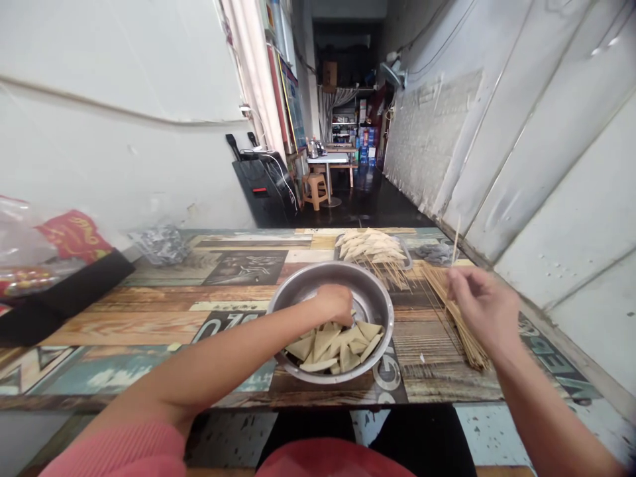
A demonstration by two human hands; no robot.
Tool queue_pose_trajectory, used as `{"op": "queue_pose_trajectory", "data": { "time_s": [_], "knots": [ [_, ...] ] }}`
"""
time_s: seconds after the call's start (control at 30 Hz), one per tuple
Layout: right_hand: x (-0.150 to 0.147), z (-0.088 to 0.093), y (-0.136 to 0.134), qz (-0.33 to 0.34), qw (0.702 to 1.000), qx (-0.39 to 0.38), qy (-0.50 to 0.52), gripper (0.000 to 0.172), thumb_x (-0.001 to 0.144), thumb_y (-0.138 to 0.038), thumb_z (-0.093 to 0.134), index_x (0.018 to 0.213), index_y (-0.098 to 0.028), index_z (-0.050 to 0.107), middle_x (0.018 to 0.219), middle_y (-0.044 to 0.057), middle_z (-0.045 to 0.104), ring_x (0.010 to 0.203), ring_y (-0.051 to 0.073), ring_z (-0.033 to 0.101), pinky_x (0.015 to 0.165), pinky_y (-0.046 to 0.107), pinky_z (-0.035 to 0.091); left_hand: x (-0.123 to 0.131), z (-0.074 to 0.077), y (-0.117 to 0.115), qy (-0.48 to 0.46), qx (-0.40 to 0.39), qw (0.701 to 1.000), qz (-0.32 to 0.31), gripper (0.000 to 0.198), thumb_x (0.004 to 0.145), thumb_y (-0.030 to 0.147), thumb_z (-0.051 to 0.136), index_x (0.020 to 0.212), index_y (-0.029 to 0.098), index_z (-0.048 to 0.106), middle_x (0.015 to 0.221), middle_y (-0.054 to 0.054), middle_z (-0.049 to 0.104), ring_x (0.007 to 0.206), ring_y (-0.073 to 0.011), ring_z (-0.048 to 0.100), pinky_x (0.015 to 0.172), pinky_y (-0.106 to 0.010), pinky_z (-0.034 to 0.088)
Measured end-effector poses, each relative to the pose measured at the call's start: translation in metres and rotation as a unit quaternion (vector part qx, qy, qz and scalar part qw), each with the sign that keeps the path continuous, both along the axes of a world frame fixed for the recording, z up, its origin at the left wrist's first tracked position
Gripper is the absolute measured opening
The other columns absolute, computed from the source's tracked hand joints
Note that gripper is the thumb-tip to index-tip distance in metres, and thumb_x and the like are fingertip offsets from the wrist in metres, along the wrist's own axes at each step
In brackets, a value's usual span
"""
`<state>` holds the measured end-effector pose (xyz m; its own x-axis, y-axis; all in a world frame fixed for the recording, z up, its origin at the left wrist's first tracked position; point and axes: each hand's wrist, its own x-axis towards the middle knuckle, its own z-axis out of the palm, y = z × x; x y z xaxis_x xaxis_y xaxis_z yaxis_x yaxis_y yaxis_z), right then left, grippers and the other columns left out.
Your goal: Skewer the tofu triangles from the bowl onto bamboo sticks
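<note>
A round metal bowl [390,324] on the table holds many flat beige triangles that look like tofu [325,344]. My left hand [335,303] reaches into it, fingers curled down and closed at the far edge of the pile. Whatever they grip is hidden. My right hand [484,301] is raised right of the bowl, with thumb and fingers pinching a thin bamboo skewer [456,238] that points up. Below that hand lies a bundle of bamboo skewers [464,338]. Behind the bowl, a metal tray [408,257] carries a heap of skewered triangles [370,245].
A crumpled grey plastic bag [434,252] lies beside the tray. At the left are a black box [74,288] with red packets and a clear bag with grey contents [159,244]. White walls flank the table [149,318]; farther back stand a stool [316,191] and a small table [328,158].
</note>
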<state>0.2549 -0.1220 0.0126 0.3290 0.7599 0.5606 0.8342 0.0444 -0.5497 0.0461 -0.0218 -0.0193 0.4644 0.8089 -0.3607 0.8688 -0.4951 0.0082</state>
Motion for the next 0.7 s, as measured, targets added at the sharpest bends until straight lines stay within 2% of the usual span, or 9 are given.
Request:
{"op": "queue_pose_trajectory", "data": {
  "time_s": [0.13, 0.23, 0.33, 0.4, 0.47, 0.5, 0.53, 0.63, 0.7],
  "knots": [
    [-0.031, -0.015, -0.026, 0.129, 0.985, -0.031, 0.11, 0.024, 0.088, -0.033, 0.042, 0.073, -0.019, 0.055, 0.061, 0.0, 0.059, 0.052, 0.011, 0.055, 0.052, 0.02, 0.047, 0.0, 0.0, 0.003, -0.039, -0.014, 0.999, 0.01, 0.026, 0.05, 0.029, 0.066, 0.071, 0.014, 0.066, 0.08, -0.015, 0.067, 0.078, -0.028, 0.061, 0.067, -0.032, 0.046],
    [-0.049, -0.028, -0.04, 0.233, 0.911, -0.088, 0.328, 0.023, 0.087, -0.034, 0.047, 0.071, -0.018, 0.053, 0.061, -0.001, 0.057, 0.047, 0.009, 0.053, 0.047, 0.02, 0.045, -0.007, 0.002, 0.011, -0.103, -0.026, 0.994, 0.01, 0.024, 0.052, 0.028, 0.064, 0.072, 0.015, 0.065, 0.08, -0.012, 0.066, 0.08, -0.0274, 0.061, 0.069, -0.032, 0.046],
    [-0.064, -0.043, -0.048, 0.273, 0.833, -0.139, 0.46, 0.023, 0.086, -0.037, 0.049, 0.075, -0.017, 0.051, 0.056, -0.005, 0.055, 0.035, 0.004, 0.046, 0.037, 0.015, 0.034, -0.017, 0.006, 0.021, -0.185, -0.056, 0.981, 0.018, 0.023, 0.058, 0.024, 0.06, 0.079, 0.015, 0.064, 0.079, -0.009, 0.066, 0.081, -0.0243, 0.062, 0.069, -0.031, 0.047],
    [-0.074, -0.051, -0.05, 0.276, 0.805, -0.159, 0.501, 0.024, 0.086, -0.04, 0.047, 0.079, -0.017, 0.05, 0.051, -0.007, 0.053, 0.028, 0.001, 0.036, 0.03, 0.011, 0.022, -0.023, 0.01, 0.024, -0.23, -0.089, 0.969, 0.024, 0.026, 0.067, 0.02, 0.052, 0.091, 0.014, 0.061, 0.078, -0.007, 0.066, 0.075, -0.0192, 0.063, 0.066, -0.028, 0.049],
    [-0.082, -0.056, -0.051, 0.273, 0.793, -0.171, 0.517, 0.026, 0.086, -0.042, 0.047, 0.079, -0.017, 0.049, 0.046, -0.009, 0.049, 0.025, -0.001, 0.026, 0.028, 0.01, 0.014, -0.028, 0.016, 0.024, -0.303, -0.147, 0.941, 0.042, 0.031, 0.073, 0.015, 0.045, 0.102, 0.013, 0.056, 0.081, -0.007, 0.066, 0.071, -0.0145, 0.064, 0.065, -0.025, 0.051],
    [-0.086, -0.056, -0.051, 0.269, 0.792, -0.172, 0.52, 0.026, 0.085, -0.042, 0.048, 0.078, -0.017, 0.048, 0.044, -0.01, 0.048, 0.026, -0.001, 0.023, 0.028, 0.01, 0.013, -0.03, 0.02, 0.023, -0.366, -0.195, 0.908, 0.064, 0.032, 0.074, 0.013, 0.045, 0.106, 0.013, 0.053, 0.084, -0.008, 0.066, 0.072, -0.0134, 0.065, 0.067, -0.025, 0.051],
    [-0.088, -0.056, -0.05, 0.267, 0.792, -0.171, 0.522, 0.026, 0.085, -0.042, 0.048, 0.077, -0.018, 0.047, 0.043, -0.011, 0.046, 0.026, -0.001, 0.022, 0.027, 0.01, 0.012, -0.031, 0.023, 0.021, -0.438, -0.251, 0.858, 0.093, 0.033, 0.074, 0.011, 0.047, 0.107, 0.012, 0.052, 0.087, -0.009, 0.066, 0.075, -0.0133, 0.065, 0.071, -0.026, 0.051],
    [-0.095, -0.055, -0.05, 0.258, 0.801, -0.162, 0.516, 0.024, 0.085, -0.041, 0.048, 0.08, -0.018, 0.047, 0.041, -0.012, 0.043, 0.028, 0.0, 0.019, 0.028, 0.011, 0.014, -0.034, 0.034, 0.013, -0.62, -0.388, 0.657, 0.182, 0.033, 0.071, 0.007, 0.056, 0.104, 0.009, 0.054, 0.09, -0.012, 0.066, 0.081, -0.0162, 0.064, 0.08, -0.031, 0.05],
    [-0.098, -0.054, -0.05, 0.255, 0.822, -0.153, 0.486, 0.022, 0.086, -0.039, 0.047, 0.087, -0.017, 0.049, 0.041, -0.012, 0.041, 0.031, 0.001, 0.023, 0.031, 0.011, 0.017, -0.034, 0.039, 0.008, -0.671, -0.397, 0.588, 0.214, 0.028, 0.072, 0.005, 0.056, 0.1, 0.007, 0.057, 0.09, -0.013, 0.066, 0.083, -0.0173, 0.064, 0.082, -0.032, 0.05]
  ]
}}
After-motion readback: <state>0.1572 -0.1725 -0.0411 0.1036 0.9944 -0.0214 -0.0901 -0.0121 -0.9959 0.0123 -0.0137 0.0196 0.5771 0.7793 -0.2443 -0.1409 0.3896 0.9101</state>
